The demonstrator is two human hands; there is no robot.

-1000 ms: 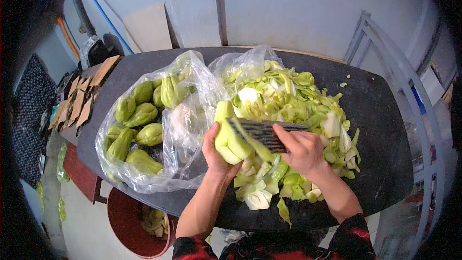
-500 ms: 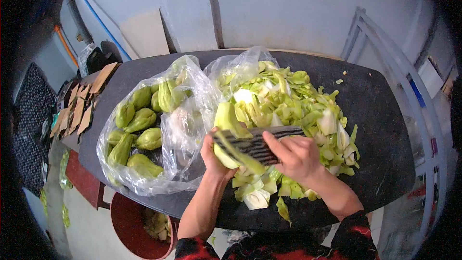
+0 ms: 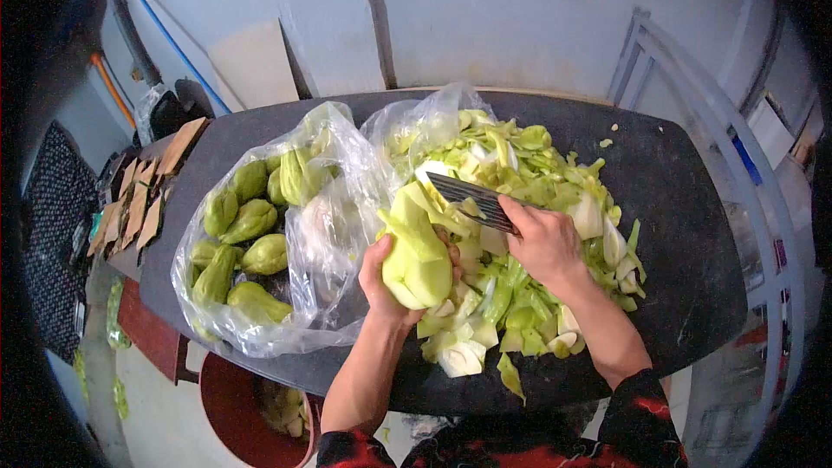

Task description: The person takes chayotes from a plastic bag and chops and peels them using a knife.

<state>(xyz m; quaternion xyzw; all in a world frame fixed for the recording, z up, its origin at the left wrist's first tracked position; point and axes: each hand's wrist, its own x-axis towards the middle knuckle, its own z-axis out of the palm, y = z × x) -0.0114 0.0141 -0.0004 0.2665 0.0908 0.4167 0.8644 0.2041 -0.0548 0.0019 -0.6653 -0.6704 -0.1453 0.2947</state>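
My left hand (image 3: 381,282) is wrapped round a peeled pale green chayote (image 3: 418,264), held upright above the table. In my right hand (image 3: 548,247) is a knife (image 3: 472,199) with a dark striped blade, its tip pointing up and left just above the top of the chayote. A small bit of peel clings to the blade. Behind and below both hands spreads a big heap of green peelings (image 3: 529,182). To the left, a clear plastic bag (image 3: 321,295) holds several unpeeled chayotes (image 3: 251,221).
The dark table (image 3: 685,251) stands against a pale wall. Below its front left edge is a red bucket (image 3: 221,407) with scraps inside. Cardboard pieces (image 3: 139,204) lie at the left, and a grey metal rail (image 3: 745,134) stands at the right.
The knife has moved from across the chayote to above its upper right, its blade now clear of it. The long strip of peel is no longer on the blade. More of the chayote shows.
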